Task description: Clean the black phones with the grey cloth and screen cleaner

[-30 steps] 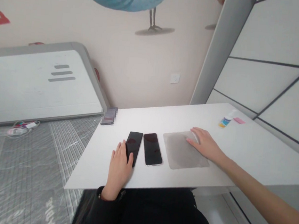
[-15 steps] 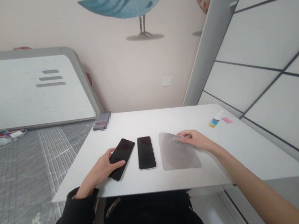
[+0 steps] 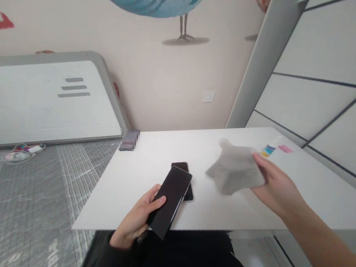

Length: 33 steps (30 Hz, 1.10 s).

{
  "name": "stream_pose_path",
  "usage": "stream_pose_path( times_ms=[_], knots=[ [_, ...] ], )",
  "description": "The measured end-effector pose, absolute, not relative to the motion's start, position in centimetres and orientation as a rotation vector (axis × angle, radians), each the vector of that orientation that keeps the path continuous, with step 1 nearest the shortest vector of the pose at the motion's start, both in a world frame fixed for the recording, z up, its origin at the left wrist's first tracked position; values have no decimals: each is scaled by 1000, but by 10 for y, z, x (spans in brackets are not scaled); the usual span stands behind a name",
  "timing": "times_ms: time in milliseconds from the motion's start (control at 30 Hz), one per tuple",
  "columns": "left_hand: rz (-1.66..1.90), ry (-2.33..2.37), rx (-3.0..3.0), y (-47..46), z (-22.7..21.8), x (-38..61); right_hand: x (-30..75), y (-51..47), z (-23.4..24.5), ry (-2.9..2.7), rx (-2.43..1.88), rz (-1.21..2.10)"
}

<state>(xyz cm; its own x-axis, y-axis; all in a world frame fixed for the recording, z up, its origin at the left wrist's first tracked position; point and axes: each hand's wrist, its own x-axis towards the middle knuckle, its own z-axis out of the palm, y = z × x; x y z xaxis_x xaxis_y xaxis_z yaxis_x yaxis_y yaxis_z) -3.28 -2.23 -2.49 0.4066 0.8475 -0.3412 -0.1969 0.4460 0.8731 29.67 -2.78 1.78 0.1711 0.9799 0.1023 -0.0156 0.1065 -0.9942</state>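
A dark smartphone [image 3: 172,197] is gripped along its left side by my left hand [image 3: 144,211], thumb on the screen, raised above the table's front edge. Behind it, partly covered, a second smartphone [image 3: 189,193] in a clear case lies on the table. Over the table to the right, my right hand [image 3: 273,185] pinches a grey cloth [image 3: 235,167] by its right side. The cloth hangs crumpled in the air, slightly blurred.
On the white table [image 3: 211,215], a small bottle [image 3: 269,150] with a blue and yellow label stands at the back right beside a pink slip [image 3: 285,148]. A pixelated item [image 3: 129,140] sits at the back left corner. Cabinet panels [image 3: 311,107] rise on the right.
My left hand has lifted the dark phone and moved it right, partly over the second phone. My right hand has picked the cloth up off the table. The view has shifted slightly.
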Motion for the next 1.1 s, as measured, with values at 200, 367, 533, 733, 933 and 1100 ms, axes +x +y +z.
stream_pose_path(
  times_ms=[200,367,533,733,933,1100],
  knots=[
    [872,708,598,-39,-35,14,233,-61,22,-2138,-1108,617],
    [916,657,397,-44,-55,28,206,-48,-15,-2454,-1036,98],
    [941,590,241,-47,-48,35,190,-48,-31,-2379,-1185,-132],
    [916,463,268,-43,-34,40,170,-68,-39,-2410,-1107,-40],
    [989,450,271,-55,-36,53,174,-37,-35,-2165,-1293,-117],
    [993,496,216,-45,-33,48,155,-72,-52,-2309,-1222,-49]
  ],
)
